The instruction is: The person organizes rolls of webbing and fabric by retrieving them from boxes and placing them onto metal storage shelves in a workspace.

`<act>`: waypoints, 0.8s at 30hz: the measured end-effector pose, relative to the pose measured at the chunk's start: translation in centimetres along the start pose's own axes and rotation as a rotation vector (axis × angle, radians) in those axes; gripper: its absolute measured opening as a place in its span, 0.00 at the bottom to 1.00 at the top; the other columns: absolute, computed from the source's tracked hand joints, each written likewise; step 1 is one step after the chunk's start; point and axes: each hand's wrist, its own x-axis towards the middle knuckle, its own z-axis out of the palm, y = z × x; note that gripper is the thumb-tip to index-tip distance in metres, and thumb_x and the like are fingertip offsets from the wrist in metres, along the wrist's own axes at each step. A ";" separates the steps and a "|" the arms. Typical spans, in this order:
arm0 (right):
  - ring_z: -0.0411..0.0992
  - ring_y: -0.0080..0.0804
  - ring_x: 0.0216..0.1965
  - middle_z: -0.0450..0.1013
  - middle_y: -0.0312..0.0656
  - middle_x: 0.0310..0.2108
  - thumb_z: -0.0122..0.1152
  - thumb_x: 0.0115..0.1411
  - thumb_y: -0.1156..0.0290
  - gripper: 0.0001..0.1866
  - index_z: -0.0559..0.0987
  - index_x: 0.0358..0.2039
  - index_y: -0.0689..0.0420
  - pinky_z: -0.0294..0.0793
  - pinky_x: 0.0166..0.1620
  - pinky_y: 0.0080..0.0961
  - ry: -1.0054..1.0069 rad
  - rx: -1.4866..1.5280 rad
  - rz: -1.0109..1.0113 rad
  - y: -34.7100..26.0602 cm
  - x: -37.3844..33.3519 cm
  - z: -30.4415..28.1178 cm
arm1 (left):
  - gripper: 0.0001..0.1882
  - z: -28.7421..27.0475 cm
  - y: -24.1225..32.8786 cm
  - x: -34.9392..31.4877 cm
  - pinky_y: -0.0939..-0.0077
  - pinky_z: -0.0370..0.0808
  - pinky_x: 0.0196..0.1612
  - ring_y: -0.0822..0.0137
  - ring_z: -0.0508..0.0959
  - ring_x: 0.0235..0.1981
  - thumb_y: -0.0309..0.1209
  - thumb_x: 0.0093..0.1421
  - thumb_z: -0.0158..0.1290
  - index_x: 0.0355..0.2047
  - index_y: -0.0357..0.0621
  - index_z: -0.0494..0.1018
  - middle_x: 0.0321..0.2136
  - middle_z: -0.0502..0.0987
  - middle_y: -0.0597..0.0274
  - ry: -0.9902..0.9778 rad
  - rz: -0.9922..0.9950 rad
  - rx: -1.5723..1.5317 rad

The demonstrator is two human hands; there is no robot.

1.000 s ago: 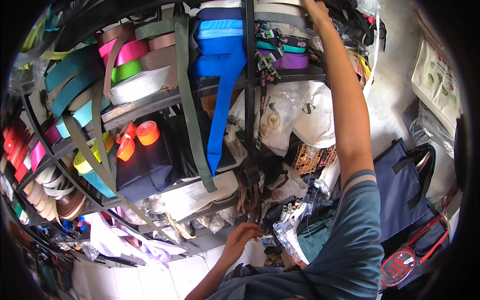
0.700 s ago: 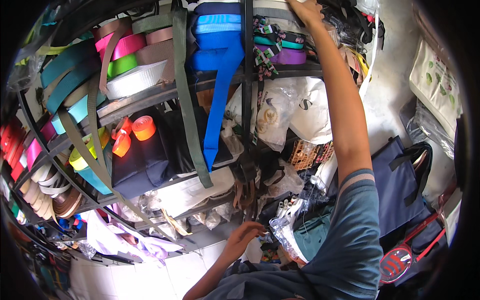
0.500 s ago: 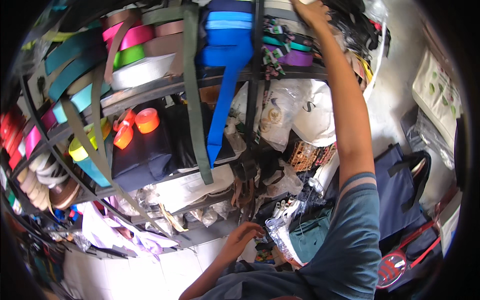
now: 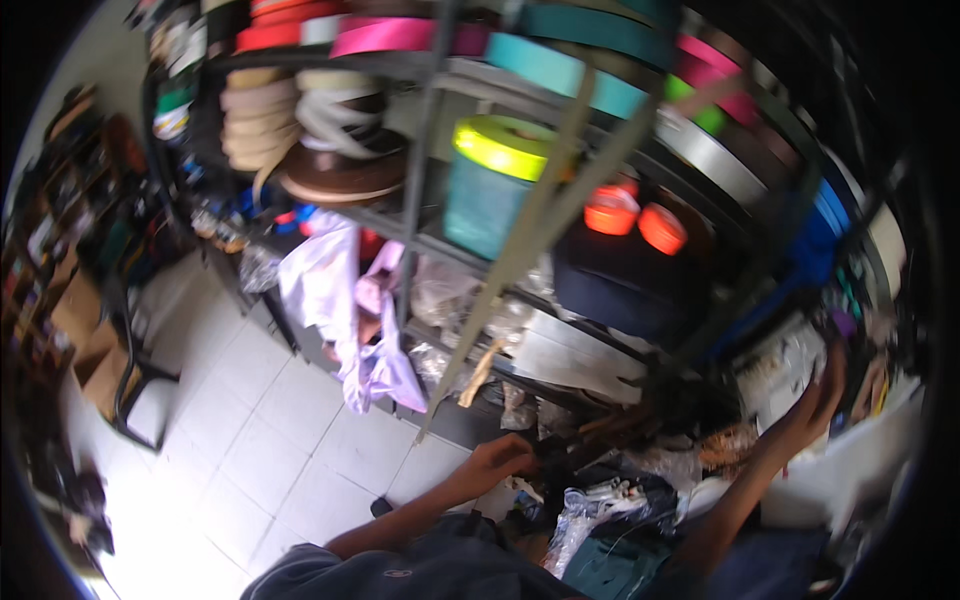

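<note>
My left hand [image 4: 503,460] hangs low in front of the shelf rack, its fingers loosely bent with nothing visible in them. My right hand [image 4: 825,385] is raised at the far right, blurred by motion. Its fingers look stretched out, near a white plastic bag [image 4: 775,370] on the shelf, and I make out nothing in them. A long olive webbing strap [image 4: 500,275] dangles from the upper shelf. Beside it stands a teal roll topped with a neon yellow band [image 4: 490,190]. Two small orange rolls [image 4: 612,210] sit on dark folded fabric [image 4: 630,285].
Lilac cloth [image 4: 345,300] spills from the lower shelf. Stacked beige rolls [image 4: 258,125] and a pink roll [image 4: 385,36] fill the left shelves. Wrapped goods and a teal bag [image 4: 615,570] lie near my body. White floor tiles [image 4: 270,440] and a dark chair frame [image 4: 135,400] are at left.
My view has swung left along the rack. My right hand has come down from the stacked rolls on the top shelf. My left hand stays low and bent.
</note>
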 end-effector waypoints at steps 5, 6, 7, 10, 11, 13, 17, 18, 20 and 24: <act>0.69 0.31 0.26 0.69 0.42 0.22 0.43 0.64 0.65 0.13 0.71 0.36 0.64 0.70 0.30 0.27 -0.317 0.344 0.370 -10.4 -15.3 8.2 | 0.10 -7.4 -1.4 -5.8 0.79 0.71 0.34 0.74 0.74 0.28 0.33 0.67 0.41 0.36 0.39 0.65 0.25 0.73 0.63 0.184 0.119 -0.028; 0.68 0.27 0.22 0.68 0.41 0.19 0.44 0.64 0.67 0.12 0.71 0.36 0.63 0.68 0.25 0.24 -0.475 0.432 0.634 -11.7 -17.3 10.4 | 0.11 -9.4 -0.9 -7.8 0.78 0.71 0.33 0.73 0.73 0.27 0.34 0.67 0.40 0.35 0.38 0.65 0.24 0.72 0.63 0.247 0.045 -0.027; 0.66 0.23 0.19 0.67 0.39 0.17 0.44 0.65 0.68 0.11 0.71 0.35 0.62 0.67 0.21 0.21 -0.643 0.509 0.901 -12.7 -19.3 12.4 | 0.12 -11.1 -0.1 -9.6 0.78 0.70 0.33 0.73 0.73 0.26 0.35 0.68 0.39 0.34 0.38 0.65 0.23 0.72 0.62 0.311 -0.032 -0.026; 0.63 0.18 0.16 0.66 0.38 0.16 0.42 0.65 0.71 0.10 0.71 0.36 0.63 0.64 0.17 0.19 -0.921 0.931 1.193 -15.0 -25.6 18.0 | 0.20 -13.7 3.1 -14.5 0.79 0.65 0.24 0.76 0.65 0.17 0.41 0.69 0.35 0.25 0.40 0.63 0.16 0.67 0.66 0.481 -0.094 0.041; 0.63 0.18 0.16 0.68 0.40 0.19 0.43 0.65 0.73 0.09 0.70 0.38 0.63 0.66 0.18 0.19 -1.088 1.018 1.213 -16.9 -27.1 19.9 | 0.21 -14.6 3.9 -15.9 0.79 0.63 0.23 0.76 0.64 0.16 0.41 0.69 0.35 0.23 0.40 0.64 0.15 0.66 0.67 0.526 -0.120 0.039; 0.67 0.22 0.18 0.71 0.44 0.30 0.46 0.63 0.76 0.09 0.70 0.42 0.64 0.72 0.23 0.23 -1.358 1.136 1.118 -22.0 -29.1 23.7 | 0.25 -15.9 5.0 -18.5 0.81 0.58 0.20 0.77 0.58 0.15 0.44 0.68 0.35 0.18 0.43 0.62 0.11 0.59 0.70 0.739 -0.180 -0.021; 0.73 0.32 0.22 0.73 0.44 0.31 0.49 0.62 0.74 0.08 0.71 0.40 0.63 0.77 0.29 0.30 -1.703 1.276 1.267 -28.8 -35.4 29.9 | 0.21 -19.5 2.9 -24.7 0.83 0.57 0.20 0.80 0.56 0.17 0.42 0.68 0.36 0.21 0.43 0.63 0.14 0.56 0.73 1.094 0.022 -0.155; 0.72 0.30 0.20 0.72 0.42 0.26 0.47 0.64 0.71 0.09 0.72 0.38 0.63 0.76 0.28 0.30 -1.795 1.334 1.400 -29.6 -36.7 31.6 | 0.19 -20.1 3.0 -25.9 0.83 0.58 0.22 0.80 0.57 0.18 0.40 0.68 0.37 0.23 0.42 0.64 0.16 0.58 0.73 1.208 0.099 -0.108; 0.68 0.26 0.15 0.68 0.38 0.18 0.43 0.66 0.64 0.15 0.72 0.36 0.63 0.74 0.24 0.29 -1.899 1.340 1.518 -32.0 -38.7 33.9 | 0.12 -21.2 3.3 -28.2 0.84 0.60 0.24 0.80 0.59 0.22 0.35 0.67 0.40 0.32 0.39 0.66 0.21 0.62 0.70 1.373 0.155 -0.073; 0.74 0.27 0.25 0.73 0.46 0.44 0.48 0.60 0.79 0.11 0.70 0.44 0.63 0.76 0.34 0.24 -2.044 1.319 1.358 -36.8 -41.9 38.9 | 0.09 -24.7 6.0 -31.9 0.83 0.58 0.18 0.80 0.60 0.16 0.32 0.64 0.46 0.35 0.38 0.68 0.18 0.66 0.70 1.506 0.170 -0.137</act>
